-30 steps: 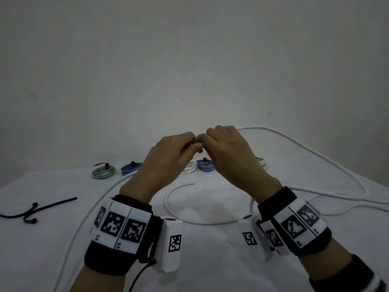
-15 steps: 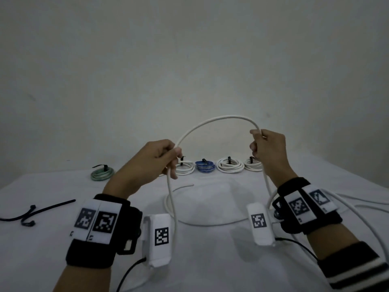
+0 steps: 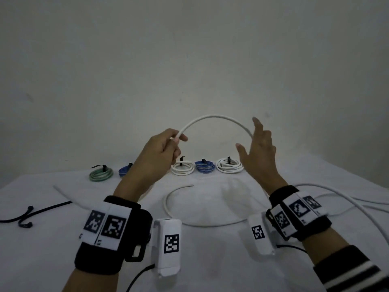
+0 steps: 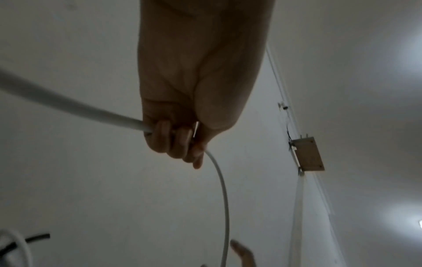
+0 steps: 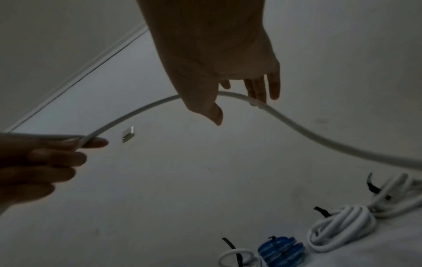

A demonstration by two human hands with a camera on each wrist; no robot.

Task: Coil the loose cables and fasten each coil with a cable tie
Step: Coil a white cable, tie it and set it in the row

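Observation:
A long white cable (image 3: 214, 118) arches in the air between my hands above the white table (image 3: 63, 260). My left hand (image 3: 166, 150) grips the cable, fingers curled round it (image 4: 173, 137). My right hand (image 3: 255, 148) is spread, fingers straight, and the cable (image 5: 297, 126) runs along its fingertips (image 5: 258, 94). From there the cable drops to the table and trails off right (image 3: 347, 201). Another stretch of it lies in a curve (image 3: 174, 216) on the table between my wrists.
Tied coils line the table's back: green (image 3: 101, 174), blue (image 3: 124, 171), white (image 3: 182, 167), blue (image 3: 204, 167), white (image 3: 229, 166). Black cable ties (image 3: 27, 216) lie at the left. A bare wall stands behind.
My hands, together a second ago, have drawn apart with an arch of cable between them. The right hand has since let go its pinch and spread its fingers.

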